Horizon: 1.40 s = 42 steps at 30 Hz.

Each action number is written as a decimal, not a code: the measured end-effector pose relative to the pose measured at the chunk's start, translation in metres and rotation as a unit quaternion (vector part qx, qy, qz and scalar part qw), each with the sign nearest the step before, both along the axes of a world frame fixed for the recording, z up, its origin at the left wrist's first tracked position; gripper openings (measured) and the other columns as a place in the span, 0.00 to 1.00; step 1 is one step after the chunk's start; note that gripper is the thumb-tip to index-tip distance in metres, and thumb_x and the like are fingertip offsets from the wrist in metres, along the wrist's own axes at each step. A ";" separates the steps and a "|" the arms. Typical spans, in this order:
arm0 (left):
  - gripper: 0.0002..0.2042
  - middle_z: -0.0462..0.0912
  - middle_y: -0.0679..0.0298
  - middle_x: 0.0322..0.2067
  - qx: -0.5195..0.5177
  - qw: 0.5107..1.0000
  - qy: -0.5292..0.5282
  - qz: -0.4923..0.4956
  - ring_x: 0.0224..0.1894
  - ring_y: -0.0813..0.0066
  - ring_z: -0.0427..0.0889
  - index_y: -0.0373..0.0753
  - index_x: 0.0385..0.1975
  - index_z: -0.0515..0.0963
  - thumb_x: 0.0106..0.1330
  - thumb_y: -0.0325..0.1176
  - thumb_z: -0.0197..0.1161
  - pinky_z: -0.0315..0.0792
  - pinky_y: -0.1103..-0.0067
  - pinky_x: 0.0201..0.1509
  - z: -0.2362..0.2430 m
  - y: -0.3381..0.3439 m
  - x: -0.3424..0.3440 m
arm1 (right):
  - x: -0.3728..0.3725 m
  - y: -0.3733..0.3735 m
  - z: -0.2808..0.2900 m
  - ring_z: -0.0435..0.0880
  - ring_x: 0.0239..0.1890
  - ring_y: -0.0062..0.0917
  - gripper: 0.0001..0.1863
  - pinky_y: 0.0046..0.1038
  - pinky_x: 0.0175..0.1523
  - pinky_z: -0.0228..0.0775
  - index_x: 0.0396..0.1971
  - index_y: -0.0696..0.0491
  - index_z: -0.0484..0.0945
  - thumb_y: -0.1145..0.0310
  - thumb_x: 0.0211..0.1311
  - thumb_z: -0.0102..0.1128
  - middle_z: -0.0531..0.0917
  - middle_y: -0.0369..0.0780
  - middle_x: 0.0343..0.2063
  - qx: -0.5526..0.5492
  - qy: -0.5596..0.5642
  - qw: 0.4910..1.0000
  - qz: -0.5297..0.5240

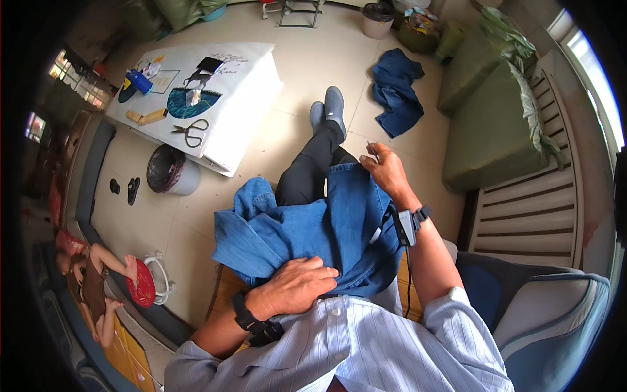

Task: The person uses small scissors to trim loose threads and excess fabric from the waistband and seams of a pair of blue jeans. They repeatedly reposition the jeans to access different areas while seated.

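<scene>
A blue denim garment [287, 228] lies bunched across my lap. My left hand [300, 285] rests on its near part, fingers curled together against the cloth and pinching it near a seam. Beyond the garment's right side, my right hand [386, 171] is raised with thumb and forefinger closed. A small, thin metallic tool [372, 153] sticks out from those fingertips; most of it is hidden, so its exact kind is unclear. Under the right hand, a stitched edge of the denim faces my knees.
Another denim garment [397, 91] lies on the floor ahead. On the white-covered table [251, 85] at left are scissors [191, 133] and a blue bottle [138, 81]. A lined bin [179, 179] stands beside it. Someone reclines [95, 274] by a red stool [142, 284]. Green-covered cushions [493, 137] stand right.
</scene>
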State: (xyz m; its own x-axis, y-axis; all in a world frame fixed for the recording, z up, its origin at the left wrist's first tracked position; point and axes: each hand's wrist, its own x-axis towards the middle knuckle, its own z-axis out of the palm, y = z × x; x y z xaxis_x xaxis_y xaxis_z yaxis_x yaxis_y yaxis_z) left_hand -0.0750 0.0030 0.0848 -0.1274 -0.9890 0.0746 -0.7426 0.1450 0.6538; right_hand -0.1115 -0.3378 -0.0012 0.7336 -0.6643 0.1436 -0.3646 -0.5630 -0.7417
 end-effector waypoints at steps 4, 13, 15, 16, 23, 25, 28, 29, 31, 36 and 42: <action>0.11 0.89 0.61 0.51 0.001 0.999 0.027 0.017 0.43 0.63 0.82 0.37 0.42 0.86 0.59 0.23 0.66 0.80 0.70 0.47 -0.004 0.006 0.003 | 0.019 -0.002 0.028 0.87 0.40 0.30 0.17 0.32 0.48 0.78 0.44 0.60 0.87 0.67 0.58 0.74 0.89 0.43 0.34 0.210 0.134 0.960 0.130; 0.15 0.84 0.57 0.37 -0.006 0.983 0.060 0.173 0.41 0.55 0.85 0.34 0.46 0.81 0.57 0.22 0.67 0.80 0.65 0.47 0.018 0.004 0.030 | -0.019 -0.032 0.095 0.67 0.19 0.11 0.09 0.19 0.24 0.57 0.37 0.52 0.82 0.75 0.58 0.73 0.75 0.27 0.22 0.350 -0.123 0.929 0.015; 0.10 0.82 0.57 0.34 0.007 0.983 0.007 0.183 0.36 0.54 0.84 0.35 0.40 0.81 0.57 0.21 0.67 0.79 0.64 0.42 0.026 0.014 0.050 | -0.034 -0.035 0.118 0.66 0.18 0.11 0.11 0.18 0.23 0.58 0.41 0.52 0.79 0.76 0.61 0.71 0.76 0.28 0.24 0.360 -0.272 0.890 -0.060; 0.09 0.82 0.57 0.33 -0.034 0.972 -0.021 0.231 0.35 0.54 0.83 0.35 0.37 0.80 0.57 0.21 0.67 0.78 0.63 0.40 0.029 0.016 0.055 | -0.055 -0.044 0.120 0.66 0.17 0.11 0.11 0.17 0.23 0.58 0.42 0.52 0.78 0.76 0.62 0.70 0.76 0.29 0.25 0.375 -0.314 0.872 -0.024; 0.08 0.81 0.58 0.36 -0.197 0.931 -0.134 0.275 0.37 0.55 0.82 0.36 0.33 0.79 0.54 0.19 0.66 0.73 0.63 0.42 0.031 0.025 0.055 | -0.164 -0.022 0.030 0.67 0.16 0.12 0.10 0.19 0.21 0.58 0.36 0.51 0.79 0.80 0.59 0.69 0.76 0.30 0.23 0.412 -0.183 0.879 -0.156; 0.08 0.82 0.57 0.36 -0.139 0.947 -0.104 0.271 0.38 0.55 0.82 0.36 0.33 0.79 0.54 0.19 0.66 0.72 0.63 0.43 0.018 0.027 0.048 | -0.185 -0.011 -0.001 0.66 0.16 0.12 0.09 0.19 0.20 0.56 0.32 0.51 0.80 0.81 0.57 0.68 0.74 0.28 0.19 0.463 -0.086 0.870 -0.142; 0.07 0.83 0.58 0.37 -0.057 0.950 -0.085 0.293 0.39 0.56 0.81 0.36 0.33 0.79 0.55 0.21 0.65 0.71 0.62 0.44 0.003 0.033 0.043 | -0.202 0.002 -0.031 0.67 0.16 0.13 0.09 0.21 0.20 0.54 0.30 0.50 0.81 0.80 0.53 0.69 0.74 0.26 0.19 0.444 0.007 0.884 -0.147; 0.08 0.83 0.57 0.38 -0.053 0.953 -0.079 0.288 0.39 0.54 0.81 0.36 0.34 0.79 0.55 0.21 0.66 0.72 0.62 0.45 0.003 0.035 0.042 | -0.203 0.004 -0.032 0.68 0.17 0.13 0.09 0.22 0.21 0.55 0.30 0.50 0.81 0.80 0.53 0.70 0.74 0.27 0.19 0.437 0.030 0.888 -0.139; 0.09 0.83 0.56 0.38 -0.047 0.957 -0.068 0.279 0.40 0.52 0.81 0.35 0.35 0.78 0.55 0.21 0.68 0.74 0.62 0.46 0.004 0.035 0.039 | -0.199 0.000 -0.030 0.68 0.18 0.13 0.08 0.22 0.21 0.56 0.32 0.51 0.82 0.79 0.54 0.70 0.75 0.27 0.19 0.433 0.015 0.888 -0.151; 0.07 0.83 0.59 0.37 -0.064 0.949 -0.064 0.301 0.39 0.55 0.81 0.36 0.34 0.80 0.55 0.22 0.66 0.72 0.63 0.45 0.005 0.034 0.034 | -0.157 -0.016 -0.001 0.68 0.19 0.14 0.10 0.22 0.24 0.57 0.38 0.56 0.84 0.72 0.58 0.73 0.75 0.30 0.21 0.399 0.037 0.905 -0.142; 0.07 0.83 0.56 0.38 -0.057 0.954 -0.060 0.289 0.40 0.52 0.81 0.35 0.35 0.79 0.57 0.22 0.67 0.73 0.62 0.47 0.007 0.034 0.032 | -0.133 -0.021 -0.009 0.67 0.20 0.15 0.17 0.23 0.24 0.56 0.46 0.56 0.83 0.76 0.55 0.73 0.76 0.31 0.26 0.419 0.048 0.902 -0.099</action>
State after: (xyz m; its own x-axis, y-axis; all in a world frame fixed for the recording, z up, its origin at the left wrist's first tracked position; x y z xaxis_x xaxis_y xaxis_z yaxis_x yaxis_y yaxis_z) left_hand -0.0430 0.0373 0.0922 0.4228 -0.8828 0.2047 -0.7883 -0.2469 0.5636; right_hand -0.2450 -0.3586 -0.0099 0.5714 -0.6298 -0.5263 -0.4810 0.2626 -0.8365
